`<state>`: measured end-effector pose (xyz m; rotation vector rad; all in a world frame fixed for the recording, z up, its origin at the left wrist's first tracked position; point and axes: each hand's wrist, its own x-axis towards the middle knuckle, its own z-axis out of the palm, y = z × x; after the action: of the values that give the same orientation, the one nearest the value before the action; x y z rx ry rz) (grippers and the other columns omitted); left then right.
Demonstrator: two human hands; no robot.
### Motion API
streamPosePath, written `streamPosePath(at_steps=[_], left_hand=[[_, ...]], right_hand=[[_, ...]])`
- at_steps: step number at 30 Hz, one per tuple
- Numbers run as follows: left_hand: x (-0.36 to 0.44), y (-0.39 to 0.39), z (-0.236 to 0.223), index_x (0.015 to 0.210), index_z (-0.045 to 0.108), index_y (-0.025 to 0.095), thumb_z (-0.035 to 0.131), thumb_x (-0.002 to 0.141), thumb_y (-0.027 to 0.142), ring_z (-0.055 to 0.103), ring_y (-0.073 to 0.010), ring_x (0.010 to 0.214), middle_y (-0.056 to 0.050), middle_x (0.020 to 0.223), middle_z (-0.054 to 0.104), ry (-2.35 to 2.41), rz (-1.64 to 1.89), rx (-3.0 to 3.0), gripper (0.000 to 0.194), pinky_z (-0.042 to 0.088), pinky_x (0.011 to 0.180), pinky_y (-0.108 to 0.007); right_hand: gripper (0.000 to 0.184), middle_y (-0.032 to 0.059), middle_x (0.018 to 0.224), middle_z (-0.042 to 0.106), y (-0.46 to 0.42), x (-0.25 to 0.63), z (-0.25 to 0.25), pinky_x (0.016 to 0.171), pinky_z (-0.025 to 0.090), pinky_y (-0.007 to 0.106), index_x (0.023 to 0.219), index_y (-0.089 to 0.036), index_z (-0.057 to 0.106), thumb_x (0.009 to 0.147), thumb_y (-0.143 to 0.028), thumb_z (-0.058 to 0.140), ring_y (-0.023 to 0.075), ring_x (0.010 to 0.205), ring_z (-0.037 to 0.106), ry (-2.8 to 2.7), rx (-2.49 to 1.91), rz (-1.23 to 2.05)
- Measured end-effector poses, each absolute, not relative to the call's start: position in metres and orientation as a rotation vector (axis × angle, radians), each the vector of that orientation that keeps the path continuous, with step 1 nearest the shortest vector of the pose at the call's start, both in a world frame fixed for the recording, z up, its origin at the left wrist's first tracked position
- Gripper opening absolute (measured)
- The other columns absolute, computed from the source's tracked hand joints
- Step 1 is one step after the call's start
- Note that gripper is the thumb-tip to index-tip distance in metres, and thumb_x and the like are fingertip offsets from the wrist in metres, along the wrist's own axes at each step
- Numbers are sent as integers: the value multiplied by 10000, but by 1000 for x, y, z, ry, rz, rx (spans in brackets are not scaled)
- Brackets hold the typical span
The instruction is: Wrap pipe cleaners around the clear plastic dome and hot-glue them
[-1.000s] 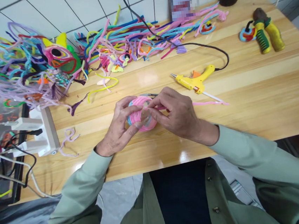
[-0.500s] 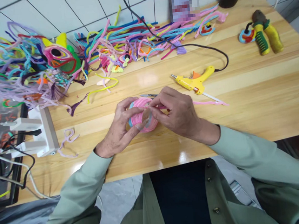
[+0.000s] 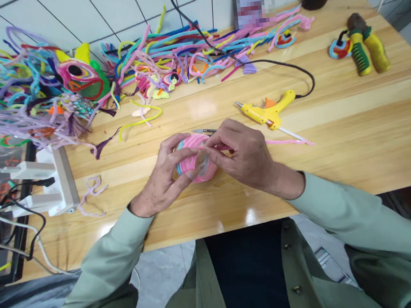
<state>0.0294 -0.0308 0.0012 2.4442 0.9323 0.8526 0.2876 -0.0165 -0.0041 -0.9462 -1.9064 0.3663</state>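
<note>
A rounded, partly clear piece wrapped in pink and light blue pipe cleaner [image 3: 191, 162] is between my hands, low over the table. My left hand [image 3: 160, 176] is closed around its left side, fingers across the top and thumb along the near side. With thumb and index finger, my right hand [image 3: 240, 158] pinches a pink pipe cleaner [image 3: 287, 141] against the wrapped piece; its tail runs out to the right beneath the hand. Just behind my fingers lies a small blade-like tool [image 3: 203, 131], partly hidden.
A yellow glue gun [image 3: 269, 111] lies behind my right hand, its black cord trailing to the wall. Pliers [image 3: 365, 44] are at the far right. Heaped pipe cleaners [image 3: 166, 51] line the back. At left stands a white power strip [image 3: 64, 179] with plugs and cables.
Almost nothing differs. Both hands keep the same hold on the wrapped piece and the pink pipe cleaner; the view has shifted very slightly.
</note>
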Motion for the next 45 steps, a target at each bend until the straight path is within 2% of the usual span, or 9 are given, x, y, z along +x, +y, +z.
streamPosePath(at_steps=[8, 11, 19, 24, 33, 41, 45], left_hand=[[28, -30, 1, 1583, 562, 329, 583, 1196, 419, 539, -321, 1580, -145, 1643, 554, 913, 844, 2438, 398, 535, 1303, -616], [27, -31, 1, 1598, 548, 340, 579, 1194, 416, 531, -331, 1588, -143, 1658, 549, 905, 818, 2443, 411, 524, 1309, -644], [29, -31, 1, 1568, 565, 355, 550, 1204, 472, 523, -338, 1604, -130, 1675, 546, 926, 798, 2442, 383, 518, 1311, -660], [29, -31, 2, 1574, 554, 367, 557, 1202, 450, 527, -325, 1607, -124, 1690, 542, 907, 810, 2442, 381, 538, 1305, -640], [27, -30, 5, 1581, 558, 373, 567, 1188, 416, 519, -350, 1607, -121, 1712, 528, 905, 770, 2452, 395, 515, 1316, -680], [24, -31, 0, 1585, 552, 364, 552, 1201, 437, 505, -327, 1620, -126, 1710, 505, 905, 766, 2457, 390, 527, 1315, -635], [24, -31, 0, 1570, 565, 374, 568, 1189, 455, 517, -351, 1611, -120, 1710, 507, 925, 752, 2438, 390, 538, 1303, -661]], right_hand=[[148, 21, 962, 656, -8, 293, -3, 765, 478, 327, 1038, -229, 738, 1136, -321, 678, 183, 873, 612, -1938, -848, 552], [76, 23, 978, 648, -6, 293, -3, 773, 487, 332, 1044, -231, 730, 1060, -207, 660, 184, 873, 602, -1936, -796, 589], [170, -10, 877, 635, -2, 292, -2, 763, 486, 329, 944, -241, 641, 853, -97, 651, 169, 790, 581, -1907, -829, 691], [131, -6, 884, 657, -1, 291, -2, 766, 488, 329, 937, -235, 648, 889, -113, 635, 167, 781, 597, -1898, -838, 705], [93, -7, 887, 641, 2, 291, -3, 781, 501, 329, 942, -226, 659, 914, -141, 638, 162, 801, 611, -1912, -801, 736], [101, -6, 908, 660, 4, 292, -2, 798, 509, 320, 945, -230, 661, 931, -134, 634, 159, 836, 620, -1935, -796, 744], [91, -1, 917, 677, 6, 293, -2, 809, 518, 331, 949, -236, 661, 962, -149, 635, 169, 855, 633, -1953, -784, 752]])
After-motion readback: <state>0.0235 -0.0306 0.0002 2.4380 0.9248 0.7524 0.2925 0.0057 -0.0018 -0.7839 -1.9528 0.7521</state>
